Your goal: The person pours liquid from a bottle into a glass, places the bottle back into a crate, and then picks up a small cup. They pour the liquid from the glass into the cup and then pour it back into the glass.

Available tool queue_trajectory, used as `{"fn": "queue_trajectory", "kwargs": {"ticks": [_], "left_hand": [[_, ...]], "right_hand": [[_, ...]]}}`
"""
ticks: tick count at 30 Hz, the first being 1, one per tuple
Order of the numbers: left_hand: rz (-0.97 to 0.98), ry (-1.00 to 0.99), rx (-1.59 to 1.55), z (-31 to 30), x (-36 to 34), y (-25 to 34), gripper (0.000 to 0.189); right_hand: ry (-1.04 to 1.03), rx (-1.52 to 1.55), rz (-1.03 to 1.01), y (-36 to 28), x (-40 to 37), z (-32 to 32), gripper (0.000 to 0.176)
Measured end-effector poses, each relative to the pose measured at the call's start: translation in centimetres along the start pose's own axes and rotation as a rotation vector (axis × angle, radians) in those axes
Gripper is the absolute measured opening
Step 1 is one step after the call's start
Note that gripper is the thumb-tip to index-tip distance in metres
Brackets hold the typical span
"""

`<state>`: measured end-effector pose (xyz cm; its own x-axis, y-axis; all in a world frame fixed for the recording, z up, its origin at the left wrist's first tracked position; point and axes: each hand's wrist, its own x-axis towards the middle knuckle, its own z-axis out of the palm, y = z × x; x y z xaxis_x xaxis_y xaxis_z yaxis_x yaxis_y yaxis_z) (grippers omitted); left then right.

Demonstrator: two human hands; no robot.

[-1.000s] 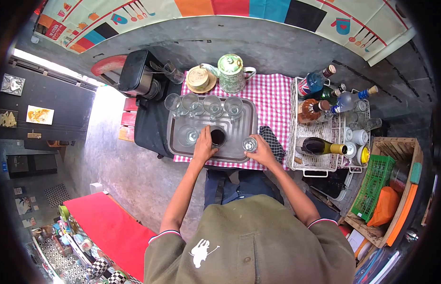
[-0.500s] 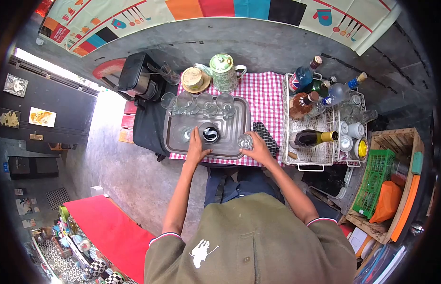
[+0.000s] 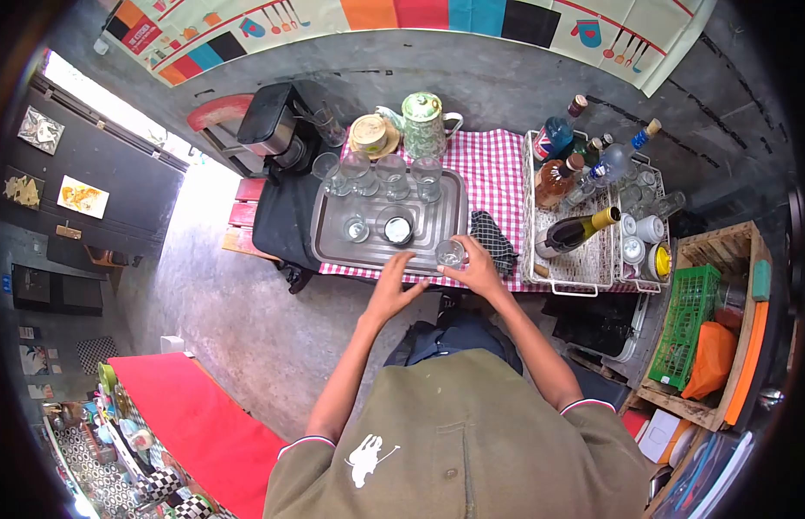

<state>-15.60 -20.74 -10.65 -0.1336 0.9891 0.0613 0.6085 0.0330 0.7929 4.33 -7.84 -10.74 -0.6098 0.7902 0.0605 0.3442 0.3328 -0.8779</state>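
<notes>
My right hand (image 3: 479,275) is closed around a small clear glass (image 3: 450,253) at the front right corner of the grey serving tray (image 3: 326,251). Just in front of the tray's near edge is my left hand (image 3: 392,291), fingers apart and holding nothing, with the thumb pointing toward the right hand. Two more glasses stand in the middle of the tray: a clear glass (image 3: 357,229) at left and a glass with a dark ring and pale centre (image 3: 398,229) beside it. Along the tray's far side runs a row of several taller stemmed glasses (image 3: 392,176).
Behind the tray are a green patterned pot (image 3: 422,130), a lidded cup on a saucer (image 3: 369,134) and a coffee maker (image 3: 273,125). A dark checked cloth (image 3: 491,245) lies right of the tray. Farther right, a white wire basket (image 3: 530,216) holds several bottles.
My left hand has drawn back from beside the middle glasses to the tray's near edge. My right hand keeps its glass at the corner. The whole view has shifted slightly.
</notes>
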Motion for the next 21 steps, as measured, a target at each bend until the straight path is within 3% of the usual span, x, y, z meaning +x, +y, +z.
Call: {"fn": "queue_trajectory", "kwargs": {"ticks": [9,12,15,21], "left_hand": [[0.062,-0.016,-0.229,1.6,-3.2,3.1,0.081],[0.057,-0.032,-0.236,1.8,-4.1,3.5,0.081],[0.051,-0.055,-0.293,1.9,-4.8,4.2,0.079],[0.076,-0.038,-0.325,3.3,-5.2,4.7,0.074]], "right_hand": [[0.076,0.015,-0.005,-4.3,-4.8,1.4,0.061],[0.087,0.069,0.044,-4.6,-6.3,1.7,0.063],[0.132,-0.045,-0.037,-4.7,-7.7,1.8,0.063],[0.104,0.024,0.056,-6.6,-9.6,1.1,0.061]]}}
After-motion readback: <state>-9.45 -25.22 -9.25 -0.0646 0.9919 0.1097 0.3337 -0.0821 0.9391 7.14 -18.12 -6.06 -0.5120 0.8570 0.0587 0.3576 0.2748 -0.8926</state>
